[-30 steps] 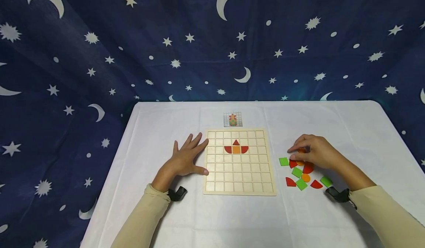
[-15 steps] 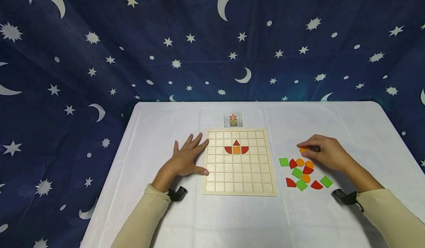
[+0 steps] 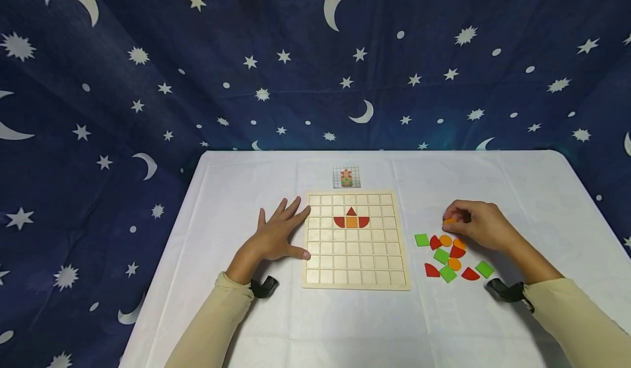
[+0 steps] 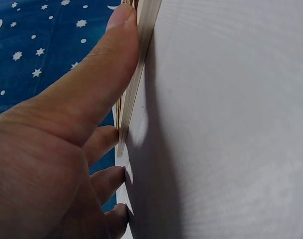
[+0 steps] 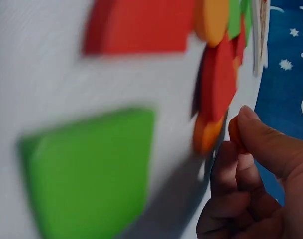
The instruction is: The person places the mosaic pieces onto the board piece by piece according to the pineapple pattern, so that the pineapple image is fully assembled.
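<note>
Board (image 3: 356,241) braced at its left edge by flat, open left hand (image 3: 276,236); right hand (image 3: 475,224) pinches orange disc (image 3: 449,221) above loose pieces (image 3: 451,256) on desk (image 3: 246,193).

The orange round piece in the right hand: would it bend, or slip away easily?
The orange round piece probably stays stiff: it looks thick and flat-faced. It seems light, since the right hand pinches it by the fingertips alone. On edge it might roll; flat, it should rest.

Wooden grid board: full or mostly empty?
Mostly empty. The wooden grid board holds only a red triangle, an orange square and two red quarter-round pieces; other cells bare.
</note>
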Tool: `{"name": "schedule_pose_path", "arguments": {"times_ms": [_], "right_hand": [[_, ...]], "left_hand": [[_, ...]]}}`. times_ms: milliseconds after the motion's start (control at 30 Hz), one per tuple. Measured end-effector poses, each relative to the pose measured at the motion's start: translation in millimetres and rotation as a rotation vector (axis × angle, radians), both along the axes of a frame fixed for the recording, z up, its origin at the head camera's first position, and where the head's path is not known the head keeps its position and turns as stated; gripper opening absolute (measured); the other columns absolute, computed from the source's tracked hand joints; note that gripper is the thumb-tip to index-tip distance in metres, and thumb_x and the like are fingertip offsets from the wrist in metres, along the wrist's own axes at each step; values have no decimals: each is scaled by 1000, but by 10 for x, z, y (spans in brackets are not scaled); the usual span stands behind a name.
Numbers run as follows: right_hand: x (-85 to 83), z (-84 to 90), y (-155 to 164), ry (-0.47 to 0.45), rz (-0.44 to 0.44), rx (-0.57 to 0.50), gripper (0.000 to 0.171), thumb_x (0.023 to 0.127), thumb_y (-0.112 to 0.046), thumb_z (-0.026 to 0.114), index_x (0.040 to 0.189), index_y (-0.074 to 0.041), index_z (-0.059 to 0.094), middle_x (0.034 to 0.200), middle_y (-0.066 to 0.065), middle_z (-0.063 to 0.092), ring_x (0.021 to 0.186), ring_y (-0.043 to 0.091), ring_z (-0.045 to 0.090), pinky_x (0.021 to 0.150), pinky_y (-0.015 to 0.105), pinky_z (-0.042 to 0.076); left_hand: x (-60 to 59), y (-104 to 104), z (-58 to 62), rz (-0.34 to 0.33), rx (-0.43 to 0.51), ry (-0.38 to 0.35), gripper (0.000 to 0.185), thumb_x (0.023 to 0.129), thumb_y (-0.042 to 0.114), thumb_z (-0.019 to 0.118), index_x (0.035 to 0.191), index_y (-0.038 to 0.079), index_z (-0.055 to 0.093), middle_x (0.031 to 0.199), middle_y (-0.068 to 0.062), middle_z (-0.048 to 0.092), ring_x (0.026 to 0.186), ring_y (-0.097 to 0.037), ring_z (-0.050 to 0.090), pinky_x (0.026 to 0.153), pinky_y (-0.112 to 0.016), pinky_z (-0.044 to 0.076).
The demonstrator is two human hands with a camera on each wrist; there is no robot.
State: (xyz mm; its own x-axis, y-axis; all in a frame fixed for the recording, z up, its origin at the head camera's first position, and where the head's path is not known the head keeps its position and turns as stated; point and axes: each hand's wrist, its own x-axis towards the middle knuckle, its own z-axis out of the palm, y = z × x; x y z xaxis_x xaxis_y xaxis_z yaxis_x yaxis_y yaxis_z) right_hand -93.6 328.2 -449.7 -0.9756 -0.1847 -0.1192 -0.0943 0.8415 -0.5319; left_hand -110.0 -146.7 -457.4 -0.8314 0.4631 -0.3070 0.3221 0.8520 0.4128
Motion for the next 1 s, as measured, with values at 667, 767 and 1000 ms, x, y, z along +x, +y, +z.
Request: {"name": "schedule_pose_path", "arguments": {"times_ms": [667,767,1000], "right_hand": [[-48,80,-1154,-284,-16,-480,20,89,-17,79,107,-10,73,93,9,70,81,23,70,72,30,61],[-51,69,-1281,-273,-12,-456,19,89,-20,80,106,-13,77,92,6,72,81,21,68,71,28,57],[-67,39,-1542,-240,2,-442,17,87,-14,79,104,-16,78,90,2,72,78,18,65,72,26,53]], "left_hand": [[-8,-6,-46,8,-7,-8,117,70,65,84,164,29,24,174,1,4,161,-32,-4,116,-77,-7],[-6,-2,-43,8,-4,-8,117,70,65,84,164,29,24,174,1,4,161,-33,-3,116,-77,-7],[-4,-7,-32,5,1,-5,116,70,65,84,164,29,24,174,1,4,161,-33,-3,116,-78,-7]]}}
